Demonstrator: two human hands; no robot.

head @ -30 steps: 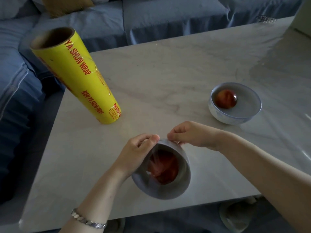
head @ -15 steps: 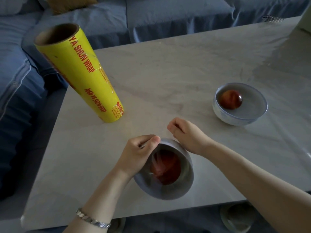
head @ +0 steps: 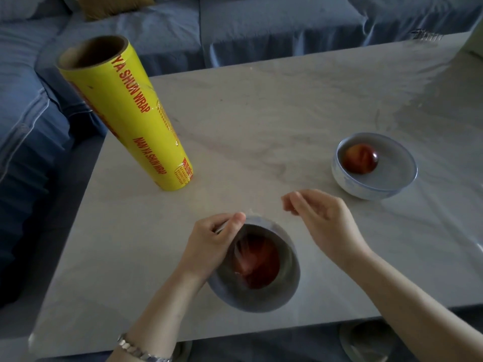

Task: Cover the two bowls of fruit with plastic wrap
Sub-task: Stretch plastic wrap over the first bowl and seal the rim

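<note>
While the left hand [head: 211, 246] clamps the far-left rim of the near bowl [head: 248, 301], its thumb presses a crinkled edge of plastic wrap [head: 243, 246] against that rim and its fingers curl round the outer wall. The right hand [head: 324, 223] hangs just above the table to the right of the bowl's far rim, clear of it, with its fingers loosely bent and nothing visible between them. The two hands are apart. A metal link band [head: 141, 352] circles the left wrist.

Inside the near bowl lies a dark red fruit [head: 258, 267], streaked by the wrinkled film over it. The second bowl [head: 347, 184], white with a blue tint, sits well to the right and farther back. It holds a round red fruit [head: 360, 158], and its mouth has a flat grey sheen that may be film, though I cannot tell.

A yellow roll [head: 130, 113] printed "NAN YA SHUN WRAP" stands on end on the far left of the pale marble table [head: 261, 113]. A blue sofa [head: 261, 27] wraps the table's far and left sides, with a mustard cushion [head: 112, 3] on it.
</note>
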